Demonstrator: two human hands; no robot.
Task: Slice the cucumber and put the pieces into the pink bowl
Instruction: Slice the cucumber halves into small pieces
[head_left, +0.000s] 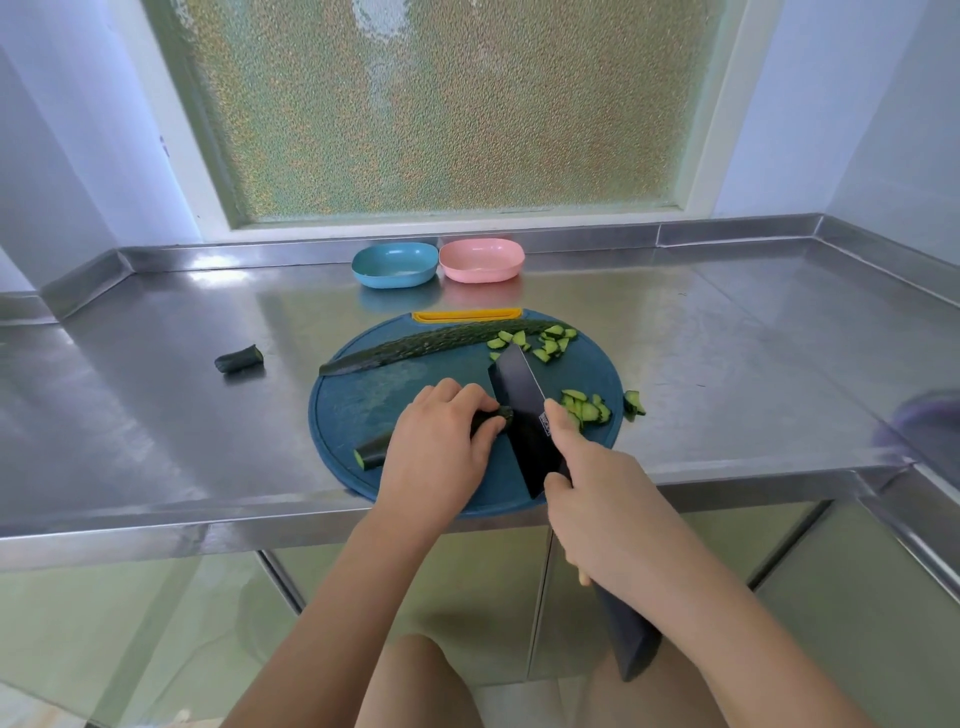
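Observation:
On the round dark-blue cutting board (343, 415) my left hand (436, 452) holds down a cucumber half (371, 451), fingers curled over it beside the blade. My right hand (602, 504) grips the handle of a black knife (524, 415), index finger stretched along the blade's spine; the blade stands at the cucumber's cut end. A second long cucumber half (415, 344) lies at the board's far side. Cut pieces lie in a pile (587, 408) right of the blade and another pile (545, 340) at the far right. The pink bowl (480, 260) sits behind the board, with nothing in it.
A blue bowl (395, 265) stands left of the pink one. A cucumber end stub (239, 358) lies on the steel counter (156, 389) left of the board. One slice (632, 404) sits just off the board's right edge. A frosted window is behind.

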